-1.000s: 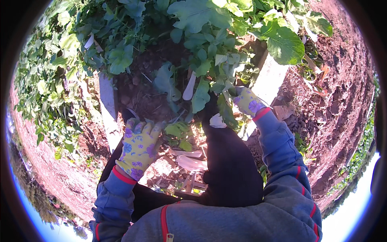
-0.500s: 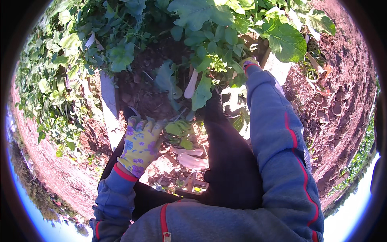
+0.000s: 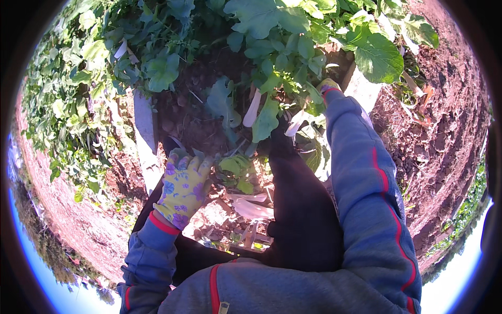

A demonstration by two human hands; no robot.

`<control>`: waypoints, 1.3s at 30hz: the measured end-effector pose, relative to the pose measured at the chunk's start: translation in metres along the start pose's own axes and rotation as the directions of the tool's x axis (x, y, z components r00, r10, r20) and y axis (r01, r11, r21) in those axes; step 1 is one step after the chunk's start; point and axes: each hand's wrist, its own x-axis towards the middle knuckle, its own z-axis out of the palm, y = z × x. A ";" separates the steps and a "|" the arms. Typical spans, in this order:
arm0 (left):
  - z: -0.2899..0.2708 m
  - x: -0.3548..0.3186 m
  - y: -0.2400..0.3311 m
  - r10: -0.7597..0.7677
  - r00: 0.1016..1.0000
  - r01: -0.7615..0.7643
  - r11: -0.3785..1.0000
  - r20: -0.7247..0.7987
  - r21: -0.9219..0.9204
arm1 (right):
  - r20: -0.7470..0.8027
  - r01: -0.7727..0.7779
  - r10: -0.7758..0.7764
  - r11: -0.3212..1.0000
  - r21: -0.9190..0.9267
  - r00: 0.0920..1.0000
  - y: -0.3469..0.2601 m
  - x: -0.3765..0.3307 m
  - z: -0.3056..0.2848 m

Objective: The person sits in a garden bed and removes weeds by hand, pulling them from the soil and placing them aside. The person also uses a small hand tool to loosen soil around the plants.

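My left hand (image 3: 183, 188) wears a yellow glove with blue and purple flowers and grey fingertips. It rests over my left leg with its fingers stretched forward, and nothing shows in it. My right hand (image 3: 328, 85), in a similar yellow glove, reaches far forward into the leafy plants (image 3: 293, 68). Leaves hide its fingers, so any hold is out of sight. Left of that hand, a pale long root like a white radish (image 3: 252, 109) stands among the leaves. Another pale, elongated piece (image 3: 295, 124) shows beside my right leg.
Pinkish-white roots (image 3: 253, 208) lie between my legs near some green leaves (image 3: 235, 165). Pale board-like strips (image 3: 144, 123) run along the bed's left side. Reddish-brown soil (image 3: 434, 125) spreads to the right, and dense foliage (image 3: 68, 104) fills the far left.
The view has shifted slightly. The pale piece beside my right leg shows more plainly now. My left hand keeps its place, and my right hand is still among the leaves.
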 end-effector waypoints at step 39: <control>-0.011 0.003 0.003 0.059 0.996 -0.058 0.998 -0.072 0.012 | -0.550 0.427 -0.225 0.862 0.273 0.805 -0.070 -0.095 -0.107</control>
